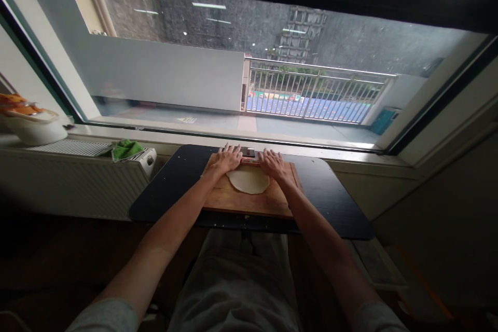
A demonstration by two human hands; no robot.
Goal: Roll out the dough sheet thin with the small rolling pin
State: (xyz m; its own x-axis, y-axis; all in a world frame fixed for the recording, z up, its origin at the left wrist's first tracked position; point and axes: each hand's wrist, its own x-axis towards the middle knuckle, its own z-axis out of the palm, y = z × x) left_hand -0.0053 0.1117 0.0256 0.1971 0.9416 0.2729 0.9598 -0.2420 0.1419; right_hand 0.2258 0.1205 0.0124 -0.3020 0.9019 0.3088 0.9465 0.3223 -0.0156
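A flat round of pale dough (249, 180) lies on a wooden board (241, 202) that rests on a small dark table (330, 192). My left hand (226, 158) lies flat with fingers spread at the far left edge of the dough. My right hand (273, 162) lies flat the same way at the far right edge. Between and under the two palms runs a rolling pin (249, 160), mostly hidden, with only its middle showing. A small dark object (250, 152) sits just beyond it.
A white radiator (70, 176) stands at the left below the window sill, with a green cloth (125, 149) on top. A white bowl (33, 127) with orange contents sits on the sill at far left. A large window (249, 72) faces a balcony railing.
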